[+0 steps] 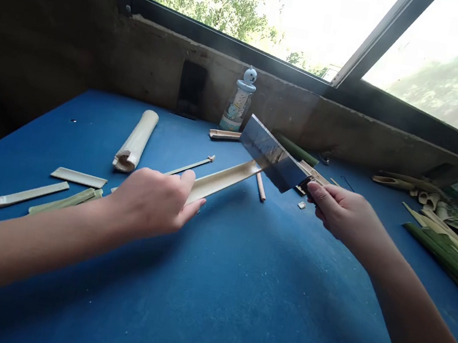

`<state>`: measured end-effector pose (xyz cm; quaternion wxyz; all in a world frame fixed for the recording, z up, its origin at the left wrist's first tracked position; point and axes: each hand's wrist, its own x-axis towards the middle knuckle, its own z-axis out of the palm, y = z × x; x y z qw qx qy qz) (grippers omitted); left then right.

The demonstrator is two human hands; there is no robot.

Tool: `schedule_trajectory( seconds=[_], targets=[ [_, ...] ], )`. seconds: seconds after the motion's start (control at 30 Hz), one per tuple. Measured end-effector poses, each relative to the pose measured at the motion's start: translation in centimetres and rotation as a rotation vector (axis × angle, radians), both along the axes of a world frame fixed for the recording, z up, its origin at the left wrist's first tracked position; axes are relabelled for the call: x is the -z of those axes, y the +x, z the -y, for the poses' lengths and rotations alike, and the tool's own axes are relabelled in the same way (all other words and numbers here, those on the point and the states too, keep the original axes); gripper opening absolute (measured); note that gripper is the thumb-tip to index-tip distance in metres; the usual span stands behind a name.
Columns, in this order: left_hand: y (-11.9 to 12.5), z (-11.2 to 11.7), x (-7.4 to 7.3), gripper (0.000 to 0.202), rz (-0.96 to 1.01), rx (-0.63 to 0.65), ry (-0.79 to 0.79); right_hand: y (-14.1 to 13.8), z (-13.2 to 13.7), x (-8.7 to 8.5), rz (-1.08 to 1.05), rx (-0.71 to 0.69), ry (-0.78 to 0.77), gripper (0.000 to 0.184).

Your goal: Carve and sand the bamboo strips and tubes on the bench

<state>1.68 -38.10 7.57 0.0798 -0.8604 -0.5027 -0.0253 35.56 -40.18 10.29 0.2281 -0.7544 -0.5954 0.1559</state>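
The left hand [151, 202] is closed around the near end of a long split bamboo strip [221, 181], fingers curled over its edge, and the strip runs out ahead of that hand, held above the blue surface [235, 290]. The right hand [336, 210] grips the black handle of a broad steel cleaver [269, 155], whose blade tilts up and away from the hand, close to the strip's far end; whether they touch, I cannot tell. Left of the left hand lie a cut bamboo tube [136, 140], a pale flat bamboo slat [78, 177] and a green-skinned bamboo strip [66, 201]. A thin stick [189, 166] lies just beyond that hand. Right of the right hand sits a heap of green bamboo pieces [447, 255], and a plastic bottle [238, 100] with a round figure cap stands beyond both hands.
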Motion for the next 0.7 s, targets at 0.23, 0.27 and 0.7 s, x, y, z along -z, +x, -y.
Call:
schedule_trajectory(
  seconds=[0.23,0.27,0.7],
  targets=[
    [-0.6,-0.3,-1.1,0.057,-0.143,-0.035,0.096,-0.7,-0.5,-2.1,0.095,0.001,0.074,0.076],
    [-0.6,-0.5,-0.6,0.056,-0.152,-0.031,0.088,-0.7,-1.0,-1.7,0.084,-0.006,0.036,0.074],
    [-0.5,-0.6,1.8,0.062,-0.185,-0.003,-0.12,-2.4,-2.9,1.3,0.213,-0.144,-0.167,0.063]
  ],
)
